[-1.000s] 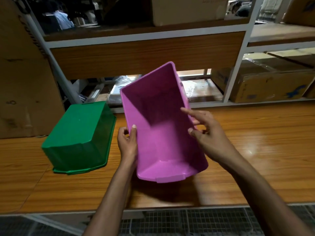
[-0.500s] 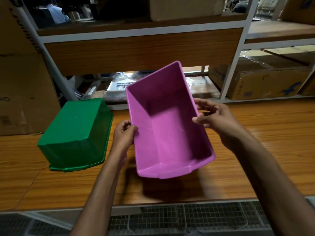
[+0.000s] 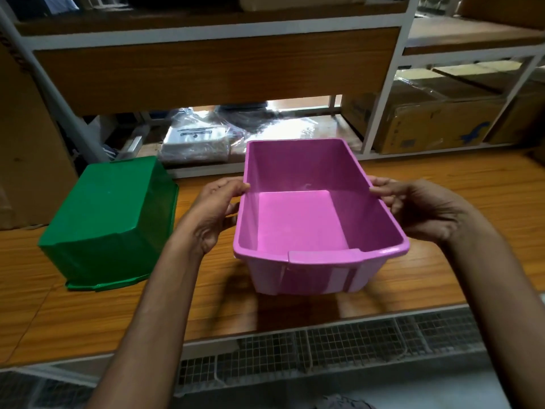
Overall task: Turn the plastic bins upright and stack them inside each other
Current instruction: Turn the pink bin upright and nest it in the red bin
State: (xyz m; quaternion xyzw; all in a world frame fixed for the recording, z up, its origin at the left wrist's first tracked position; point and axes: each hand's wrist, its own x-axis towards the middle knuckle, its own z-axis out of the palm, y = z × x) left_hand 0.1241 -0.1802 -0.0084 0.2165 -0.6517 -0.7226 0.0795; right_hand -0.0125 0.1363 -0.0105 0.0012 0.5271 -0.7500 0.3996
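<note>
1. Fingertips [image 3: 246,185] of the left hand [image 3: 213,212] pinched over the left long rim of the pink bin [image 3: 298,228], thumb on top, the rest curled under and outside the wall.
2. Fingertips [image 3: 376,190] of the right hand [image 3: 427,212] clamped likewise on the right long rim, directly opposite; both grips about mid-length, so load shared evenly.
3. Pink bin between the two hands, mouth up, long axis running away from the body, short lipped end nearest the camera; base at or just above the wooden table [image 3: 472,202], contact not clear.
4. Green bin [image 3: 109,219] to the left, well apart from the pink one, upside down on the table, base facing up; nearer the left hand.
5. Deciding relation, as a judgement: next target lies leftward of both grips, so release here, then reach across with the left hand leading.
6. Against the frames half a second and a second back: pink bin tipped steeply then, mouth toward the camera; now levelled, and lower. Green bin unmoved.
</note>
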